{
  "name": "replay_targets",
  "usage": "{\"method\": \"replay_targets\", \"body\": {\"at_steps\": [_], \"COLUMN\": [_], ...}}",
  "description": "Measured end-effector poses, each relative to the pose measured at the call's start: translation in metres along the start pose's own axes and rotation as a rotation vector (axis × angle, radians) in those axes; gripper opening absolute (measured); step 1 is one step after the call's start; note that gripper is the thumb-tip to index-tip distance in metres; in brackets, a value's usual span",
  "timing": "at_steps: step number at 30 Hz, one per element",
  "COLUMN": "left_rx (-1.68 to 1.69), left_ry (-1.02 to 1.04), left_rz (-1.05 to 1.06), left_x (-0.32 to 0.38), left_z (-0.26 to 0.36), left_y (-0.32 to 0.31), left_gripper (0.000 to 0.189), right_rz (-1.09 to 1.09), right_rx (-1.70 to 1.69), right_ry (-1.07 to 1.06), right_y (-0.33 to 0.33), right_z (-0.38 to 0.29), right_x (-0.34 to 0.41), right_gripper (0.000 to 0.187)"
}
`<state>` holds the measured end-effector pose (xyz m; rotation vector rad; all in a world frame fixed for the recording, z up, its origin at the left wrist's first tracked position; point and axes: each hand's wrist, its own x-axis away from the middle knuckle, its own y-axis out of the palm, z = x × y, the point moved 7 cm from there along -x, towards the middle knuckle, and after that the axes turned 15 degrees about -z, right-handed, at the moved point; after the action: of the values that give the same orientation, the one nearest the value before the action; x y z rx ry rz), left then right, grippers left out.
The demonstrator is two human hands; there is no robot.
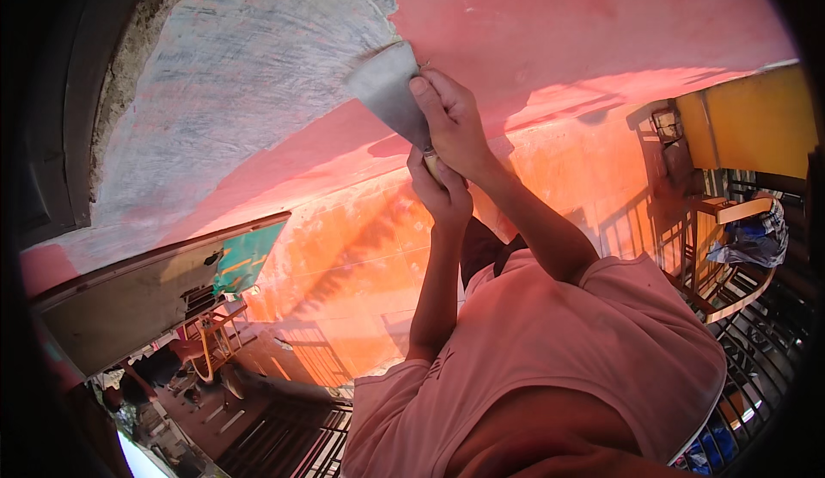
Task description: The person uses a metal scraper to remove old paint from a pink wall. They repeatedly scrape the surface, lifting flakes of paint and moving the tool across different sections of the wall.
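A wide-bladed metal scraper (390, 91) lies with its broad edge against a painted wall, at the border between a grey, streaky patch (238, 78) and pink paint (548, 33). My left hand (445, 194) is closed around its light-coloured handle (432, 163), below the blade. Higher up, my right hand (454, 120) grips the blade's right side, the thumb resting flat on the metal. Part of the handle is hidden by the fingers. Bare, rough masonry (122, 65) shows along the patch's left edge.
A dark frame (71, 104) borders the wall at left. Below are an orange tiled floor (361, 252), a board with a green part (248, 255) and a wooden chair (216, 342). Another person (151, 368) is at lower left. At right stand a wooden chair (741, 304) with cloth, a yellow panel (760, 117) and metal bars.
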<state>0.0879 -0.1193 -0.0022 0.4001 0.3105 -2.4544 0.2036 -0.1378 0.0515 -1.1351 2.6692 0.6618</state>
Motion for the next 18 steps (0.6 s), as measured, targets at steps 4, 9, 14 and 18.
{"method": "replay_targets", "body": {"at_steps": [4, 9, 14, 18], "left_rx": [-0.005, 0.1, 0.079, 0.087], "left_ry": [0.014, -0.004, 0.044, 0.008], "left_rz": [-0.009, 0.001, 0.006, 0.004], "left_x": [0.0, -0.003, -0.005, -0.006], "left_z": [0.001, -0.003, 0.003, 0.002], "left_y": [0.001, 0.003, 0.007, 0.009], "left_gripper": [0.042, 0.042, 0.042, 0.042], "right_rz": [-0.032, -0.019, -0.042, -0.009], "right_rx": [0.029, 0.08, 0.127, 0.164], "right_ry": [0.05, 0.05, 0.04, 0.092], "right_y": [0.002, 0.0, -0.001, -0.003], "right_z": [0.002, -0.003, -0.007, -0.004], "right_x": [0.0, -0.001, -0.003, -0.005], "right_gripper": [0.03, 0.029, 0.029, 0.029]}}
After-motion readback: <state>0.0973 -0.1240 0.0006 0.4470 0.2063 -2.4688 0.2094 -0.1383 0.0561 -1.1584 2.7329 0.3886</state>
